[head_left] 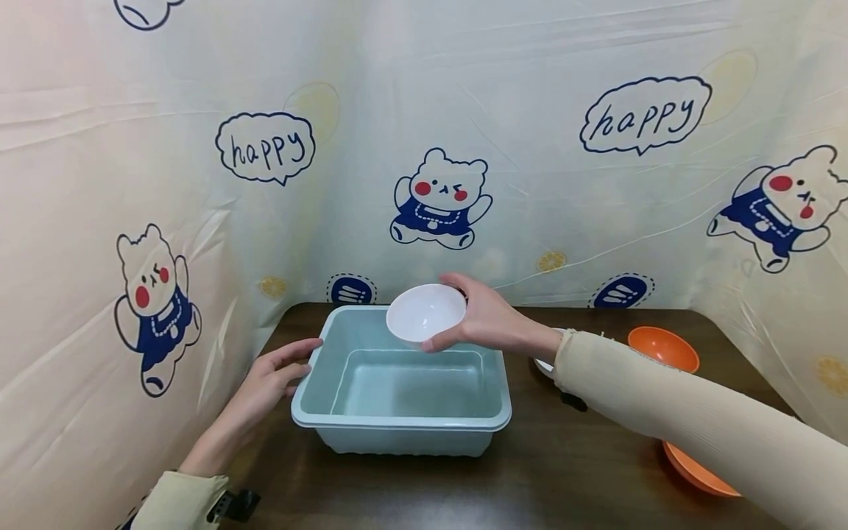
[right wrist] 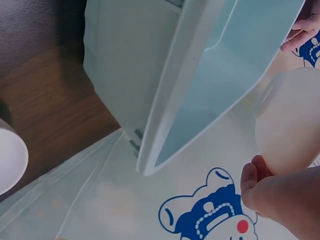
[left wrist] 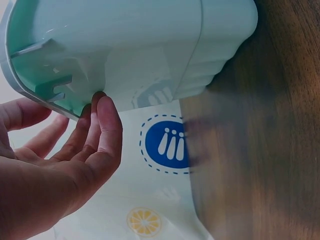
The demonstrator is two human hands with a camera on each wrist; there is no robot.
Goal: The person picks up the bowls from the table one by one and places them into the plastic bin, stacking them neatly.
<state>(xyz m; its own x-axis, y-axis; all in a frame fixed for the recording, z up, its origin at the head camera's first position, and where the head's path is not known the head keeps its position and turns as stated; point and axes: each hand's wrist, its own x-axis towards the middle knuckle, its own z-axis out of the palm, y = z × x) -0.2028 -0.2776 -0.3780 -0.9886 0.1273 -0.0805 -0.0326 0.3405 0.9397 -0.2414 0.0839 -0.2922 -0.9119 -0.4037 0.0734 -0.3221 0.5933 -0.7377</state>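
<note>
A white bowl (head_left: 424, 313) is held by its side in my right hand (head_left: 493, 316), tilted with its inside facing me, over the far part of a pale blue-green plastic tub (head_left: 404, 422). In the right wrist view the bowl (right wrist: 290, 120) shows its outer side, with fingertips at its edge. My left hand (head_left: 265, 379) grips the tub's left rim. Seen from the left wrist, the fingers (left wrist: 107, 125) curl up under the lip against the outer wall. Bare floor shows inside the tub.
To the right, an orange bowl (head_left: 665, 348) sits at the back and another orange bowl (head_left: 702, 471) nearer, partly behind my sleeve. A white dish (head_left: 545, 367) is mostly hidden by the right forearm. A printed curtain (head_left: 530, 184) surrounds the dark wooden table (head_left: 563, 471).
</note>
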